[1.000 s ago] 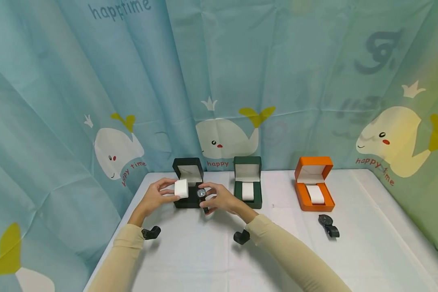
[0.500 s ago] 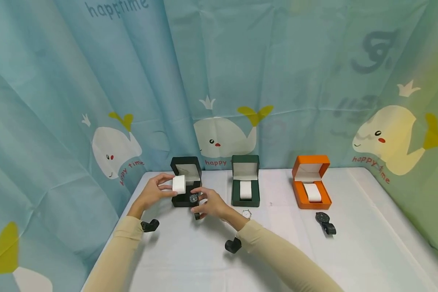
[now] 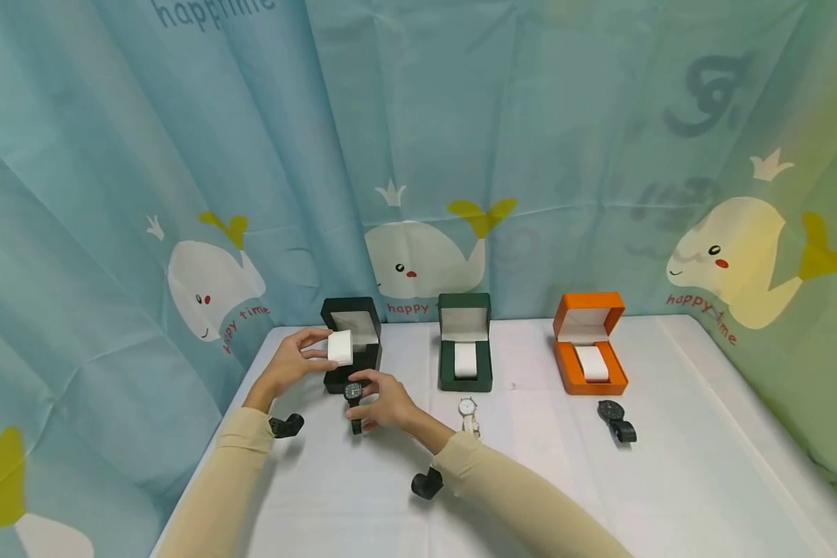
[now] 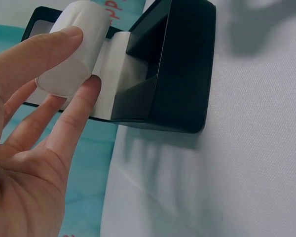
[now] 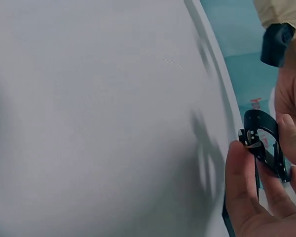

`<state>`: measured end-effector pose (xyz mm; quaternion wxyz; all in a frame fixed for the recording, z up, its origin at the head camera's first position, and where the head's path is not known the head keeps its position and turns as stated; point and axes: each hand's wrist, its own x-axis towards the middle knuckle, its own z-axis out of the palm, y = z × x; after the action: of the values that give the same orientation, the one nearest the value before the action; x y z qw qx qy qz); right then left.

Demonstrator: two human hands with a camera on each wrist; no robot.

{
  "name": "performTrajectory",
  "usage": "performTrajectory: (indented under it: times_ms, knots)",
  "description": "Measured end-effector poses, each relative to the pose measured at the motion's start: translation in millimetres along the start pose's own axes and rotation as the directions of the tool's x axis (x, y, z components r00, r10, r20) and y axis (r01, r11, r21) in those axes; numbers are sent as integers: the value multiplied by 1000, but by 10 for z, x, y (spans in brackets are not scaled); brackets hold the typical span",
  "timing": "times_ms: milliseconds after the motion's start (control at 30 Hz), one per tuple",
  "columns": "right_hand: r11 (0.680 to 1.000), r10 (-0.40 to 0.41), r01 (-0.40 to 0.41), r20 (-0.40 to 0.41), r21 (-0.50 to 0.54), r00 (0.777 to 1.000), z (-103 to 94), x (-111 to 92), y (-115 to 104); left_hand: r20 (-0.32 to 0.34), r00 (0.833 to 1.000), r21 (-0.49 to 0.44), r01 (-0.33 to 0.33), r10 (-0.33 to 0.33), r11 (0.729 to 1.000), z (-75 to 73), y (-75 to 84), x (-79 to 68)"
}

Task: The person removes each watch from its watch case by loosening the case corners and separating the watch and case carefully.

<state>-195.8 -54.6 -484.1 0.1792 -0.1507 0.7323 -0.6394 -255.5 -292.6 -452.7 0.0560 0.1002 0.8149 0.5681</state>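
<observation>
My left hand (image 3: 289, 372) pinches a white watch cushion (image 4: 79, 54) between thumb and fingers. It holds the cushion raised above the opened black watch box (image 4: 185, 74), whose lid leans back. In front of that box, my right hand (image 3: 388, 404) grips a black-strapped wristwatch (image 3: 353, 393) with a dark dial. In the head view the dial faces up and the strap hangs toward the table. The right wrist view shows the strap as a loop (image 5: 259, 118) between the thumb and fingers. Watch and cushion are apart.
A green watch box (image 3: 465, 385) and an orange one (image 3: 594, 388) stand opened at the back, each with a white cushion inside. A white-strapped watch (image 3: 468, 408) lies before the green box, a black watch (image 3: 615, 416) before the orange. A patterned curtain (image 3: 565, 155) hangs behind the table.
My right hand has moved left and toward me with the watch, from beside the black box to before it. The white-strapped watch has come out from behind the forearm. My left hand stays nearly still.
</observation>
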Motion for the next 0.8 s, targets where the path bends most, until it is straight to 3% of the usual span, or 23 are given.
performTrajectory:
  times_ms: [567, 800]
  knots:
    - [999, -7, 9, -70, 31, 998, 327, 25, 130, -4, 1000, -11, -1, 1, 1000, -28, -2, 24]
    - [999, -18, 16, -81, -31, 997, 404, 11, 170, -5, 1000, -16, 12, -12, 1000, -42, 3, 9]
